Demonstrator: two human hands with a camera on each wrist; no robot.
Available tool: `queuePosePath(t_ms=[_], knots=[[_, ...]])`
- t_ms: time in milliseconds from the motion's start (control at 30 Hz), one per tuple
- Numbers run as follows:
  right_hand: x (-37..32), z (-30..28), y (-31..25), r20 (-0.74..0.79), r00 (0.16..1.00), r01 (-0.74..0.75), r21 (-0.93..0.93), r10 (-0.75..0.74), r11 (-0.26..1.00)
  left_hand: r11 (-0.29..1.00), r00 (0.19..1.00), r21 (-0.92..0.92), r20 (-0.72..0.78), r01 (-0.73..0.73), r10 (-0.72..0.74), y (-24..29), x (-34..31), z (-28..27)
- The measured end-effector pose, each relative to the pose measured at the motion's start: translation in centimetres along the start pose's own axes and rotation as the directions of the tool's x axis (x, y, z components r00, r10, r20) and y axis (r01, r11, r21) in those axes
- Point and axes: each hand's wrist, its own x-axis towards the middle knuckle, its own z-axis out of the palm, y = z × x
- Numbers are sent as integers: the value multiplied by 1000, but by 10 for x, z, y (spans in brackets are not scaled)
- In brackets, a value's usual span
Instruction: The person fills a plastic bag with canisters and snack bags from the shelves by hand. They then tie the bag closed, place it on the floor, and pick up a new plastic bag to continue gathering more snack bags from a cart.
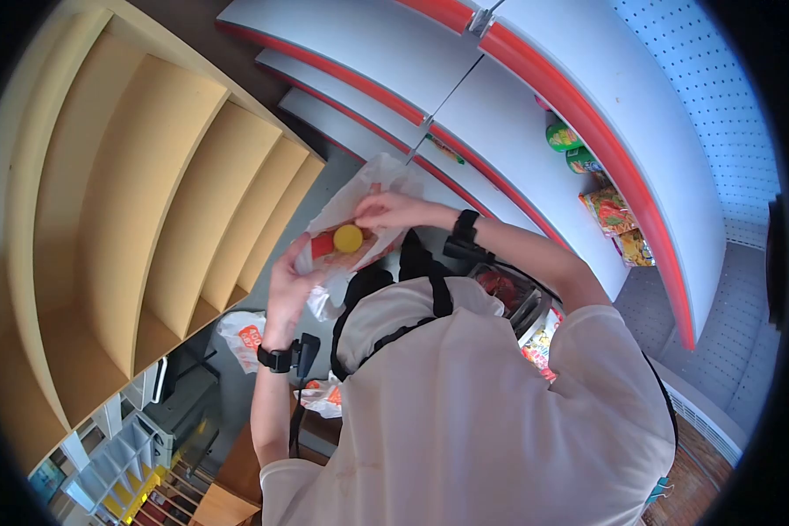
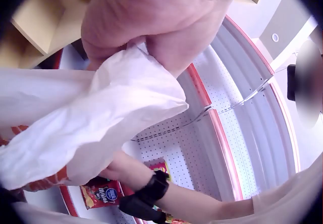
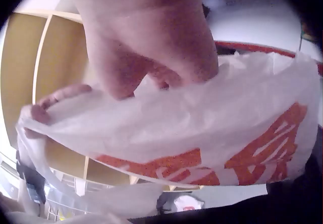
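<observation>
A white plastic bag [image 1: 386,174] with orange-red print hangs in front of the person, its mouth spread. My left hand [image 1: 287,282] grips the bag's edge, and crumpled white plastic [image 2: 126,98] comes out from between the thumb and fingers in the left wrist view. Inside the bag mouth sit a round yellow lid [image 1: 348,238] and something red [image 1: 322,245] beside it. My right hand [image 1: 387,210] reaches into the mouth, right at the yellow lid. In the right wrist view the bag's wall [image 3: 242,113] hides its fingertips; I cannot tell what they hold.
Red-edged white shelves [image 1: 465,79] stand ahead and to the right, holding green cans [image 1: 563,136] and snack packets [image 1: 609,210]. Wooden shelving [image 1: 149,158] rises at left. Another printed bag [image 1: 241,337] lies on the floor, with a container [image 1: 526,307] near the body.
</observation>
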Motion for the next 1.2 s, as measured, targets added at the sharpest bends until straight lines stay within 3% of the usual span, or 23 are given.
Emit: queuePosePath(t_ms=[33, 133, 233, 300, 367, 433, 467, 500, 567, 600, 700, 733, 1033, 1200], knots=[[-11, -12, -4, -76, 996, -33, 102, 41, 994, 1000, 1000, -14, 5, -2, 2, -4, 0, -4], [-43, -57, -1, -285, 959, 3, 34, 7, 999, 1000, 999, 12, -40, 15, -14, -13, -2, -14], [-79, -110, 6, -543, 839, -19, 43, 39, 999, 999, 997, -12, -54, 45, -45, -21, -3, -18], [-105, -149, 5, -712, 700, -29, -102, -52, 994, 997, 998, -66, -48, 44, -47, -27, -4, -18], [-124, -200, 26, -826, 498, -111, -362, -264, 926, 1000, 998, -21, -53, -18, 17, -49, 1, -29], [-148, -216, -7, -904, 333, -495, -411, -269, 766, 998, 998, -68, -62, -19, 15, -55, -1, -30], [-157, -232, 9, -905, 334, -501, -407, -263, 764, 1000, 996, -31, -91, -4, 1, -51, -4, -31], [-168, -258, 37, -825, 290, -494, -563, -485, 663, 1000, 993, 7, -121, 14, -13, -44, -8, -31], [-188, -289, 61, -692, 248, -494, -692, -678, 526, 999, 991, -8, -126, 47, -48, -37, -14, -33], [-192, -298, 65, -711, 235, -521, -668, -662, 532, 999, 988, 9, -148, 39, -37, -39, -15, -38], [-197, -286, 59, -864, 167, -434, -497, -475, 752, 997, 980, 16, -185, 71, -67, -37, -24, -43], [-198, -298, 63, -843, 148, -277, -537, -517, 796, 997, 978, 27, -194, 79, -72, -43, -26, -49], [-214, -310, 68, -849, 92, -359, -516, -521, 778, 984, 977, 144, -201, 105, -75, -48, -36, -55], [-218, -311, 71, -854, 75, -356, -505, -514, 787, 992, 979, 38, -169, 118, -110, -57, -33, -52]])
